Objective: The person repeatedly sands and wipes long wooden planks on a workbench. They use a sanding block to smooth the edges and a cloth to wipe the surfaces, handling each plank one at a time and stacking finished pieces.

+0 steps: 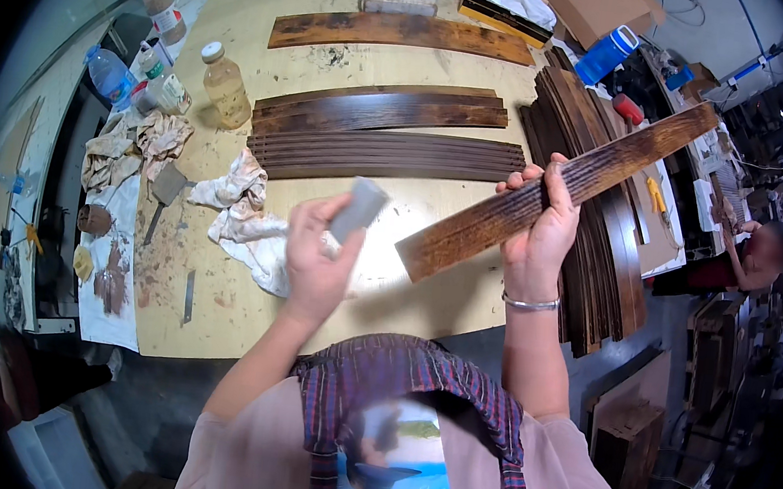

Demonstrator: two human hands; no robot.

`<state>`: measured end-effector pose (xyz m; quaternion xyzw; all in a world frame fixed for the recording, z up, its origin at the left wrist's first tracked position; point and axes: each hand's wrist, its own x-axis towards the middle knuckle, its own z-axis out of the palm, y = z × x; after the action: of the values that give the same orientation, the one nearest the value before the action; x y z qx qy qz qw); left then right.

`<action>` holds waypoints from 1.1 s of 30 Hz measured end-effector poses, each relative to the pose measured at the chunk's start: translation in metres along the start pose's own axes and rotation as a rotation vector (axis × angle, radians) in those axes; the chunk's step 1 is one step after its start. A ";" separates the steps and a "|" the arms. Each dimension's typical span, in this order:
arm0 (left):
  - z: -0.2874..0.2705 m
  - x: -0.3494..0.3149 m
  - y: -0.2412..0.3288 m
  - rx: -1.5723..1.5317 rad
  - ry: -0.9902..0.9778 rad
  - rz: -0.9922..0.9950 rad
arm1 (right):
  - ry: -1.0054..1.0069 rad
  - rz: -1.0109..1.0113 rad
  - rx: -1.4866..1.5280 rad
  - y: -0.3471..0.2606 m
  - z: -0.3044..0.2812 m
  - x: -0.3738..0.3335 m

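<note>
My right hand [544, 222] grips a long brown wooden slat [483, 233] with dark grain near its middle, tilted up toward the far right above the table's front edge. A bracelet circles that wrist. In my left hand [319, 254] is a grey rectangular block [359, 211], perhaps a sanding pad; the hand is slightly blurred. The block and the slat are apart. Beyond them, grooved dark slats [391, 159] lie stacked on the pale table [424, 296], with lighter brown slats [387, 106] behind. Near my left hand lies a crumpled stained cloth [254, 240].
A tall stack of dark slats [600, 257] runs along the table's right side. Another slat [404, 36] lies at the back. On the left stand a bottle of cloudy liquid [227, 84], other bottles and a putty knife [166, 192]. A person [758, 254] works at far right.
</note>
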<state>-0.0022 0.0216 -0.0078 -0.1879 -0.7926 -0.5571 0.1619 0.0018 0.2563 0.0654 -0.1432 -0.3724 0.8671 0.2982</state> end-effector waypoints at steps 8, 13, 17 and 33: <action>-0.006 -0.018 -0.014 -0.521 -0.026 -0.395 | 0.079 -0.094 -0.046 -0.028 -0.015 0.031; -0.005 -0.020 -0.009 -0.643 -0.078 -0.423 | -0.041 -0.121 0.052 -0.030 -0.037 0.027; -0.008 -0.015 -0.003 -0.568 -0.060 -0.323 | 0.123 -0.031 0.057 -0.038 -0.018 0.022; -0.011 -0.006 0.021 -0.032 -0.083 0.352 | 0.154 0.082 0.166 -0.030 -0.041 0.035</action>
<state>0.0139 0.0172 0.0104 -0.3491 -0.7444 -0.5246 0.2208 0.0062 0.3170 0.0584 -0.1992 -0.2691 0.8928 0.3012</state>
